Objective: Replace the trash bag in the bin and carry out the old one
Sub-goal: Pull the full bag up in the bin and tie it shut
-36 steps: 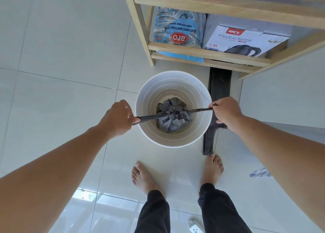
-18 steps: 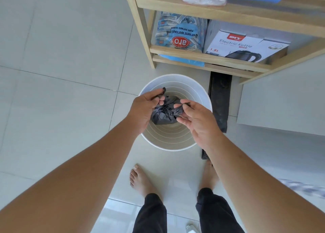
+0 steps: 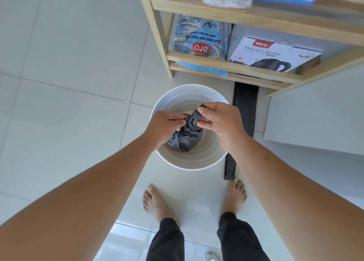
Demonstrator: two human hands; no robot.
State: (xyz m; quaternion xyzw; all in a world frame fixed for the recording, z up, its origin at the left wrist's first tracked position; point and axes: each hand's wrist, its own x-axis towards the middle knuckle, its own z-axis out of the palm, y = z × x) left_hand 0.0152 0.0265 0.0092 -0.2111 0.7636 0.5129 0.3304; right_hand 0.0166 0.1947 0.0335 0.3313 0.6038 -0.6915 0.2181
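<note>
Floor (image 3: 69, 83): pale glossy tiles with thin grout lines fill the left half of the frame.
Left hand (image 3: 164, 124): at centre, reaching in over the left side of the bin's mouth, fingers curled and pinched on a black end of the trash bag.
Trash bag (image 3: 186, 137): small, dark and crumpled, gathered at the top; it sits inside the bin at centre frame, its neck held between both hands.
Bin (image 3: 189, 162): round and white with ribbed inner walls, standing on the floor just below the shelf unit; no liner shows along its walls.
Right hand (image 3: 221, 123): just right of centre, over the bin's right side, thumb and fingertips closed on the upper end of the bag's neck.
Feet (image 3: 155, 203): bare, at lower centre, below the bin, with dark trouser cuffs above them.
Sugar pack (image 3: 201, 39): blue printed packet on the lower shelf, upper centre.
Shelf unit (image 3: 232, 64): light wood, top right of the frame.
Kettle box (image 3: 275, 54): white carton printed "Electric Kettle", beside the sugar pack on the same shelf, to its right.
Black strip (image 3: 245, 113): dark flat material lying on the floor just right of the bin, running from under the shelf toward the right foot; what it is I cannot tell.
</note>
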